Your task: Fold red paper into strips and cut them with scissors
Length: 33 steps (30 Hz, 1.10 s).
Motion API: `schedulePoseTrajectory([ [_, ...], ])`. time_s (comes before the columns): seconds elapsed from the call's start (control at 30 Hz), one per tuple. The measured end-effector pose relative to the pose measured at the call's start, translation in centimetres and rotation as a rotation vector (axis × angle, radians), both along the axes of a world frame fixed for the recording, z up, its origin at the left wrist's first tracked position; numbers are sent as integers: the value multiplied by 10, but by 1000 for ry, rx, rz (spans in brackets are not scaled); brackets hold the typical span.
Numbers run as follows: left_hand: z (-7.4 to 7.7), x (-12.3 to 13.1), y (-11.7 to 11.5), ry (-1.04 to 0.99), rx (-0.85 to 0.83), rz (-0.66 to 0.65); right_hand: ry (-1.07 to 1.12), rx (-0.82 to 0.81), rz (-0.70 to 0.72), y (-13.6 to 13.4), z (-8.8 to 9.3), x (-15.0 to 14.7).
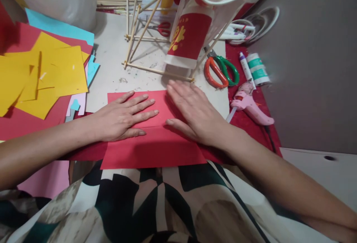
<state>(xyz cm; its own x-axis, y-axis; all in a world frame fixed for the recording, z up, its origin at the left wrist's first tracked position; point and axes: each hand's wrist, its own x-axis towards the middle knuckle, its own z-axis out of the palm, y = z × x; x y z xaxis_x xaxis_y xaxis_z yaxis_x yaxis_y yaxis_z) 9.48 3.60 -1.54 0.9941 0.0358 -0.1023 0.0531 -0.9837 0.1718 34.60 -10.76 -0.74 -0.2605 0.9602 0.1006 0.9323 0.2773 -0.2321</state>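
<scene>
A sheet of red paper (pixel 156 146) with a crease across its middle lies in front of me, its near edge reaching over the table's edge. Flat on its left part rests my left hand (pixel 126 116), fingers spread and pointing right. My right hand (pixel 192 111) lies on the right part of the sheet, fingers stretched out and thumb apart, its fingertips close to the base of a frame of thin wooden sticks (pixel 153 69). Neither hand grips anything. A paper cup with a red and yellow print (pixel 192 31) stands within the stick frame.
Yellow paper pieces (pixel 64 72) lie on red sheets at left. To the right are scissors with orange and green handles (pixel 220 73), a pink glue gun (pixel 251 105), a marker (pixel 245 66) and a white-and-green roll (pixel 258 68). Red-handled scissors (pixel 164 29) lie behind the sticks.
</scene>
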Motion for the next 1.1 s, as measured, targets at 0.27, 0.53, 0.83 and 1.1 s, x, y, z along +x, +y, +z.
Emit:
schedulePoseTrajectory([
  [0.27, 3, -11, 9, 24, -12, 48, -23, -47, 98, 22, -29, -6],
  [0.53, 12, -42, 16, 103, 55, 266, -63, -51, 65, 19, -29, -2],
  [0.83, 17, -53, 4, 33, 9, 310, 51, 81, 80, -6, -25, 22],
  [1.1, 24, -107, -27, -317, -284, 288, 320, 60, 121, -88, -14, 25],
])
